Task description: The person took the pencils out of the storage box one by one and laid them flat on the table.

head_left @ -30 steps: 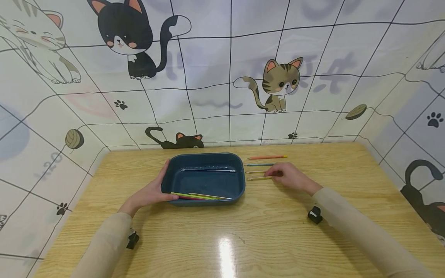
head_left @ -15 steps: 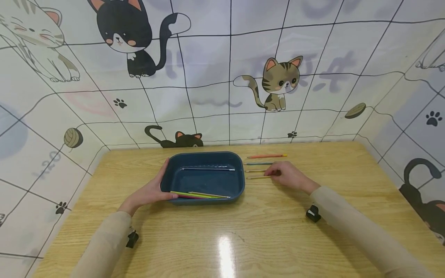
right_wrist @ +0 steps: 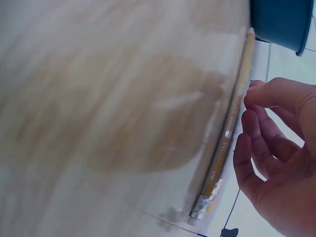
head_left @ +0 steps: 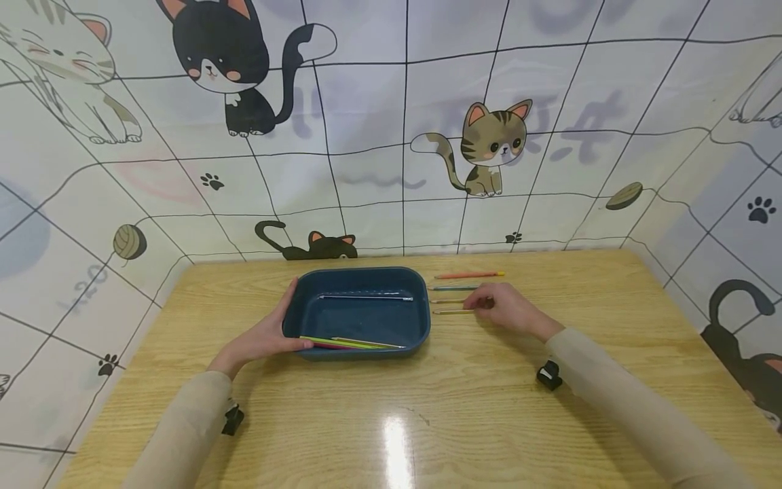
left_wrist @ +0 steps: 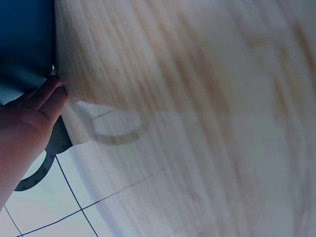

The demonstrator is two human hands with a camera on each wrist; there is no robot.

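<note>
In the head view my left hand holds the near left corner of a dark blue rectangular tub, thumb over the rim and fingers along its left side. In the left wrist view its fingers lie against the tub wall. Right of the tub, my right hand is at the near end of a row of pencils. The right wrist view has its loosely bent fingers beside a yellow pencil, not wrapped round it; whether they touch is hard to tell. Another yellow pencil runs partly under the hand.
Farther back in the row lie a blue pencil and an orange pencil. Inside the tub are several pencils: a silvery one along the back and bright green ones in front. A cat-patterned wall covering borders the wooden table.
The nearest pencil in the row has turned slightly, now lying straighter beside the others. My right hand has shifted only a little left; my left hand and the tub stay put.
</note>
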